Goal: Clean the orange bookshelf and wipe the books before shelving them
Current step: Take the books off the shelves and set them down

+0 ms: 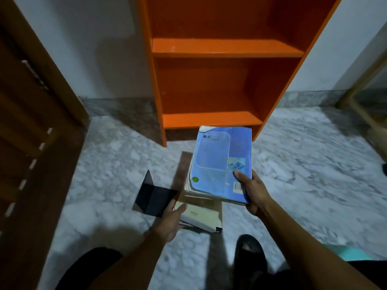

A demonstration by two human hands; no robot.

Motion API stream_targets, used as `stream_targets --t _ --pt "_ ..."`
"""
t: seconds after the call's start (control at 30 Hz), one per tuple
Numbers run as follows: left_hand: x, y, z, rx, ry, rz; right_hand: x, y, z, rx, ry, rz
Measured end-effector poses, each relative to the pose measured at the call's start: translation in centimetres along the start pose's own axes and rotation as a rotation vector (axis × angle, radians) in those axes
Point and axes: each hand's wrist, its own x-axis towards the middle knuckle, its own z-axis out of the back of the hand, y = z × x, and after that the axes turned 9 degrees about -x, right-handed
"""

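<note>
The orange bookshelf (226, 48) stands against the wall ahead, and the shelves I can see hold nothing. My right hand (252, 190) grips a stack of books topped by a blue book (219, 162), thumb on the cover near its lower right corner. The stack hangs above the floor in front of the shelf's bottom board. My left hand (170, 218) holds a black L-shaped bookend (154, 195) by its near edge. Under both hands a cream-coloured book (201, 216) lies on the floor.
A brown wooden door (31, 132) stands at the left. The floor is grey-white marble (303, 164). A wooden frame (360, 88) leans at the right wall. My black sandal (250, 256) is near the bottom centre, and a teal object (347, 252) lies at lower right.
</note>
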Motion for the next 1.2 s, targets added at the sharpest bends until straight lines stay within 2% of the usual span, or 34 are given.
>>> stream_targets --t 0.13,0.2,0.3,0.37,0.5,0.6,0.7,0.8,0.9,1.07,1.2 --pt "1.2 0.3 2.2 -0.008 -0.139 0.082 0.4 -5.3 0.3 -0.017 -0.033 -0.131" --pt "1.8 0.6 3.1 -0.088 -0.201 0.171 0.4 -7.8 0.1 0.008 -0.038 -0.190" --pt "1.8 -0.1 3.5 -0.065 -0.213 0.208 -0.7 -10.2 -0.5 0.006 -0.019 -0.284" --pt "2.4 -0.8 3.9 0.097 -0.248 0.127 -1.1 -11.4 -1.1 -0.049 -0.015 -0.338" --pt "4.2 -2.3 4.4 0.294 -0.328 -0.178 -0.5 -13.2 -2.2 -0.205 -0.111 -0.401" --pt "4.3 -3.2 2.9 0.403 -0.290 -0.344 0.0 -12.6 -2.8 -0.294 -0.094 -0.398" --pt "3.7 -4.5 0.0 0.574 -0.255 -0.364 1.4 -11.8 -2.8 -0.436 -0.065 -0.400" --pt "3.5 -6.1 -2.4 0.576 -0.188 -0.348 3.8 -10.9 -2.7 -0.567 -0.081 -0.379" --pt "2.6 -9.2 -5.2 0.618 -0.184 -0.366 6.3 -7.4 -2.6 -0.760 -0.121 -0.365" --pt "-1.4 -15.8 -10.7 0.728 -0.213 -0.415 6.0 4.4 -3.5 -0.869 -0.086 -0.155" --pt "-7.0 -21.5 -15.5 0.794 -0.186 -0.400 2.7 14.5 -2.7 -0.957 -0.049 -0.066"
